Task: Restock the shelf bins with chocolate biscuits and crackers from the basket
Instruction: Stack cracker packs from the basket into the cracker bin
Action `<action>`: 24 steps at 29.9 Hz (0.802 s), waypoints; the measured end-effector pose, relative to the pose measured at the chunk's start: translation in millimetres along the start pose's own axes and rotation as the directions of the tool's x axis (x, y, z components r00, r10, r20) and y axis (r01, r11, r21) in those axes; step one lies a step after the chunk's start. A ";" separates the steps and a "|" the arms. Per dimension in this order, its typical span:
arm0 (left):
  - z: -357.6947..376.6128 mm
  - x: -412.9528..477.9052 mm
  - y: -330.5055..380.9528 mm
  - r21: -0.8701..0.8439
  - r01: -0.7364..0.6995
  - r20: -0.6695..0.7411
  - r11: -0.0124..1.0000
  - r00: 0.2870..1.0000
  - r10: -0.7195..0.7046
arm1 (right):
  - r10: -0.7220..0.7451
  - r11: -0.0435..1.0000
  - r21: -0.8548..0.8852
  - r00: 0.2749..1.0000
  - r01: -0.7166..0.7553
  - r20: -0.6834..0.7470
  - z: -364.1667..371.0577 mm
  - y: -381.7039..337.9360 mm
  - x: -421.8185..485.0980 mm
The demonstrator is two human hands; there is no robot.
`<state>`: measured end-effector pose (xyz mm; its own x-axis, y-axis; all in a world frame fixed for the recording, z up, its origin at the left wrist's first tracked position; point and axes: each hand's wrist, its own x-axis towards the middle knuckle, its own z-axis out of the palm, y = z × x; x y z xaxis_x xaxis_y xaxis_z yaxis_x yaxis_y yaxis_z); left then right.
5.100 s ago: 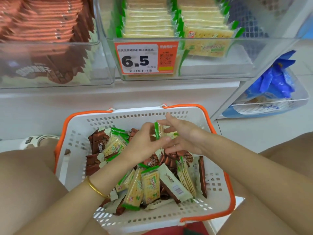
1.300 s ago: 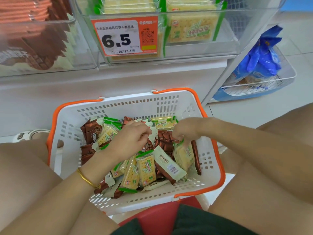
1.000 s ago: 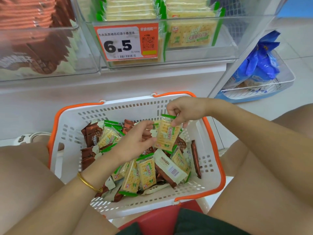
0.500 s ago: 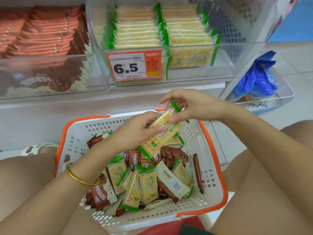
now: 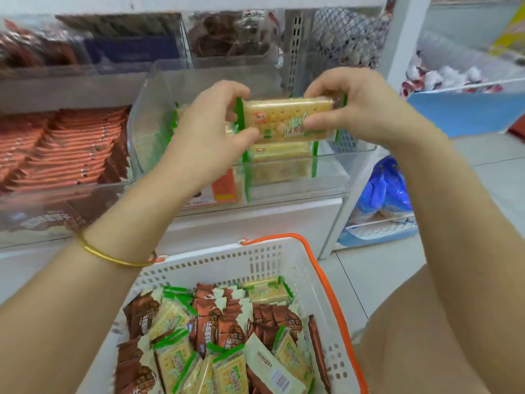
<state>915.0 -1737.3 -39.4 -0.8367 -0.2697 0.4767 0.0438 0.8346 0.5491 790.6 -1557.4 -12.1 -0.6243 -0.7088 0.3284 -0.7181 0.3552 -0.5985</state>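
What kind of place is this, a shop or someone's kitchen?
Most likely a shop's snack aisle. Clear shelf bins hold rows of identical cracker packs, chocolate biscuit packs fill the next bin, and a basket of loose packs stands below.

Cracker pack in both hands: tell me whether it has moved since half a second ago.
Yes. The cracker pack has gone up and away from the basket, now level in front of the clear cracker bin.
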 end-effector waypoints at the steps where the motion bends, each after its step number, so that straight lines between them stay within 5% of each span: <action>1: 5.3 0.7 -5.8 0.031 0.019 0.022 0.999 1.000 -0.020 | 0.040 0.998 -0.054 0.998 -0.037 0.047 -0.6 6.5 7.0; 6: 23.4 -16.2 -25.3 0.154 -0.010 0.062 0.988 0.998 0.001 | 0.139 0.880 -0.475 0.957 -0.002 0.253 29.5 41.8 31.3; 12: 22.6 -33.5 -26.3 0.129 -0.101 -0.060 0.987 0.992 0.109 | 0.194 0.741 -0.668 0.929 0.071 0.314 45.0 38.7 46.4; 18: 28.0 -55.2 -29.7 0.168 -0.181 -0.132 0.969 0.970 0.204 | 0.274 0.746 -0.660 0.864 0.086 0.422 48.4 35.2 54.9; 21: 27.4 -66.5 -30.5 0.210 -0.214 -0.163 0.954 0.954 0.250 | 0.263 0.755 -0.653 0.891 0.049 0.371 41.0 28.7 50.8; 24: 31.1 -86.8 -32.5 0.206 -0.246 -0.137 0.947 0.951 0.277 | 0.058 0.806 -0.590 0.988 0.040 0.146 29.3 6.0 22.7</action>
<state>969.2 -1726.1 -119.9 -0.7090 -0.0913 0.6993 0.1347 0.9558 0.2614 781.2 -1589.2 -29.7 -0.6136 -0.7683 0.1825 -0.7853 0.6180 -0.0385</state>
